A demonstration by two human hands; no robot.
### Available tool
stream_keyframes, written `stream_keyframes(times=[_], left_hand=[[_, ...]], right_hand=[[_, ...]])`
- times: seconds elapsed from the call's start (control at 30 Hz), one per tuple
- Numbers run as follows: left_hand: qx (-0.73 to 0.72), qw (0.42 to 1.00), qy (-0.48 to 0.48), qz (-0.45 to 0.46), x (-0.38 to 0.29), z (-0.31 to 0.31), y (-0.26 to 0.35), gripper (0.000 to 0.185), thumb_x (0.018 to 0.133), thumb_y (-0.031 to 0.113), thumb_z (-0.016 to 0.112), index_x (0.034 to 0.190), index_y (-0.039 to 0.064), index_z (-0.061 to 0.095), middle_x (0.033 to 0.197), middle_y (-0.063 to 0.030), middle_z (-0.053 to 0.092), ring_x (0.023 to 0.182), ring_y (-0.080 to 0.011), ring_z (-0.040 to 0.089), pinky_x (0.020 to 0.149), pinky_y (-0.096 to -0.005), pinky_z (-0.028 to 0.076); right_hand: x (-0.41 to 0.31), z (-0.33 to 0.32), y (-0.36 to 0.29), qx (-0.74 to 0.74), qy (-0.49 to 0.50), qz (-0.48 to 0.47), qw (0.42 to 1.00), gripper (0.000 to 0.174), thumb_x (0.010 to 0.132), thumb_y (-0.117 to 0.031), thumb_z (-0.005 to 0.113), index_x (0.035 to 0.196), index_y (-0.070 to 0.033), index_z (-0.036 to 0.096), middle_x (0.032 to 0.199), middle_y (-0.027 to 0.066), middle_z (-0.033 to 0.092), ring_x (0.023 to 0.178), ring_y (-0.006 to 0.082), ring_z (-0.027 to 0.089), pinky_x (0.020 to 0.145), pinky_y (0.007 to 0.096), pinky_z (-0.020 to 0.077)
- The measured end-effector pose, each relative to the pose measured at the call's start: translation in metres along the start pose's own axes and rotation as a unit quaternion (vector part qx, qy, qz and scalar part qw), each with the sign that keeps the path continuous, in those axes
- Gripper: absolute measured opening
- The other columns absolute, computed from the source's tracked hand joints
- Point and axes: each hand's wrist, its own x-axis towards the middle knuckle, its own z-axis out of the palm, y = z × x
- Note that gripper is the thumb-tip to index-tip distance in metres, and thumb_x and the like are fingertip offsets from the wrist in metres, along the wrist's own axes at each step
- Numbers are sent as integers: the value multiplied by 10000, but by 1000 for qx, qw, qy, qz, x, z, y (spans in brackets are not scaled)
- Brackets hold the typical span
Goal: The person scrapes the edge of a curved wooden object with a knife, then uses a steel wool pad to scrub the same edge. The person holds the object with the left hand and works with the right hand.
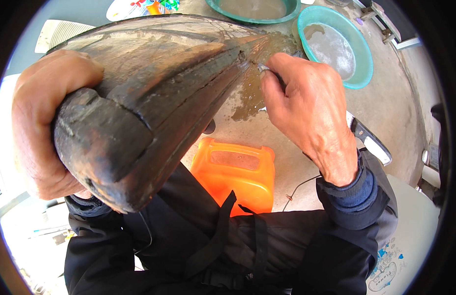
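My left hand (47,121) grips the thick rounded end of a large blackened piece (165,99), perhaps smoked or singed meat. Its surface is brown and black, creased and wet in places, and it tapers to the upper right. Near that narrow end, my right hand (305,107) pinches a small metal blade tip (263,68) between thumb and fingers. A black-and-white knife handle (371,142) sticks out behind the hand. It seems to belong to the same knife, but the stretch between is hidden.
Two green basins of cloudy water, one at the top (252,21) and one at upper right (366,62), stand on the concrete floor (393,99). An orange plastic article (233,177) with a slot is below the piece. A pale printed surface (408,217) lies at lower right.
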Motion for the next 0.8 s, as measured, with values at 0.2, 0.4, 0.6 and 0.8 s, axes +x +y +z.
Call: stream_keyframes(times=[0.2,0.4,0.6,0.8], left_hand=[[1,1000,-7,-3,1,-1,4,529,700,242,872,1064,-49,621,936,-162,670,923,-324,668,899,-459,528],[5,1000,0,-18,3,1,8,496,707,210,862,1060,-45,625,924,-161,673,911,-327,673,897,-464,527],[9,999,42,2,6,8,10,336,816,249,775,974,-15,641,879,-155,666,839,-282,671,822,-392,539],[4,1000,-3,0,2,-5,4,522,798,390,792,1058,-32,630,938,-187,681,912,-335,679,894,-440,532]], right_hand=[[-3,-4,-8,-10,-10,9,1000,81,822,-61,625,790,10,601,680,190,595,661,410,606,573,451,471],[-5,-17,-14,53,-21,-4,998,95,839,-55,640,792,19,605,644,169,575,559,323,565,539,371,447],[3,-16,25,112,-59,115,985,152,890,-119,639,864,29,666,601,45,549,573,92,489,533,298,419],[5,25,77,80,-58,150,984,219,910,-211,616,876,1,659,617,98,555,571,159,523,569,336,449]])
